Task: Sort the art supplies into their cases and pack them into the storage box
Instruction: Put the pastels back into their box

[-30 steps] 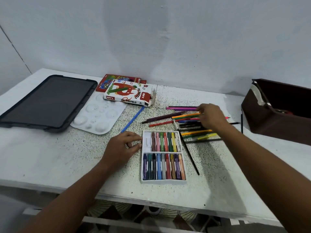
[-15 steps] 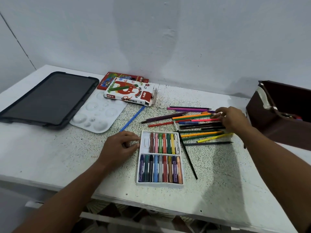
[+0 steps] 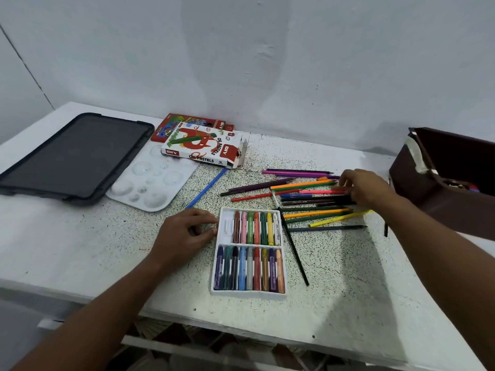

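Left hand (image 3: pixel 184 234), fingers curled, rests against the pastel tray (image 3: pixel 249 250); right hand (image 3: pixel 367 190) lies loosely on the pencils (image 3: pixel 308 202), gripping none. Pencils under its fingers look light, stiff, prone to rolling (best gathered mid-shaft).

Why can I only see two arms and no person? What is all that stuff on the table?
The camera sits on the person's head and looks down, so only arms show. The left hand rests against the white pastel tray, full of oil pastels. The right hand lies on the loose coloured pencils; whether it grips one is unclear. Further back lie the oil pastels box, a white paint palette and a black tablet. At the right stands the brown storage box.
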The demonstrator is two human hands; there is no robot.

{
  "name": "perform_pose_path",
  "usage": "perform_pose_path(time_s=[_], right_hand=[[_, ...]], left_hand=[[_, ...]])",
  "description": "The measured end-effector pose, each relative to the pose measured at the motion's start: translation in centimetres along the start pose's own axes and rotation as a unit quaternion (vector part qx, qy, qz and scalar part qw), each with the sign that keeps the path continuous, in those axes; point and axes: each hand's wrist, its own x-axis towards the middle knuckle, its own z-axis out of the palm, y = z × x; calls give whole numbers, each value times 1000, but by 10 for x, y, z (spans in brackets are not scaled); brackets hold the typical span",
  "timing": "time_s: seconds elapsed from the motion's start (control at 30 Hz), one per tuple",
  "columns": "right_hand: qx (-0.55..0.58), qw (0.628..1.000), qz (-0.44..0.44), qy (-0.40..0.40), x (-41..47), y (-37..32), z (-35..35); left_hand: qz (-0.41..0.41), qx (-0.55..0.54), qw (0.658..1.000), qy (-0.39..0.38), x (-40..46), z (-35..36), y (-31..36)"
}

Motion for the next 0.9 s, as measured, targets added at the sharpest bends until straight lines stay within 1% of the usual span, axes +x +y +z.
perform_pose_path(time_s=[0.17, 0.27, 0.33, 0.4, 0.47, 0.6, 0.7, 0.8, 0.9], right_hand=[[-9, 1000, -11, 15, -5, -6, -4], [-10, 997, -57, 54, -11, -23, -12], [-6, 996, -81, 48, -20, -45, -18], [42, 996, -79, 24, -30, -70, -22], [116, 990, -81, 4, -44, -95, -23], [257, 958, -123, -38, -79, -143, -27], [343, 929, -116, -71, -96, -168, -25], [386, 912, -94, -97, -101, -186, -18], [361, 921, -103, -101, -104, -202, -11]], left_hand=[[-4, 4, 1000, -4, -1, 0, 0], [-5, 8, 1000, -4, -1, -1, 1], [-6, 3, 1000, -2, -1, -1, 2], [-6, -8, 1000, 0, -1, -2, 2], [-5, -11, 1000, -1, -2, -2, 3], [-7, -7, 1000, -4, -2, -2, 3], [-10, -1, 1000, -7, -1, -2, 2], [-3, -7, 1000, -10, -1, -2, 2], [2, -3, 1000, -13, -1, -3, 3]])
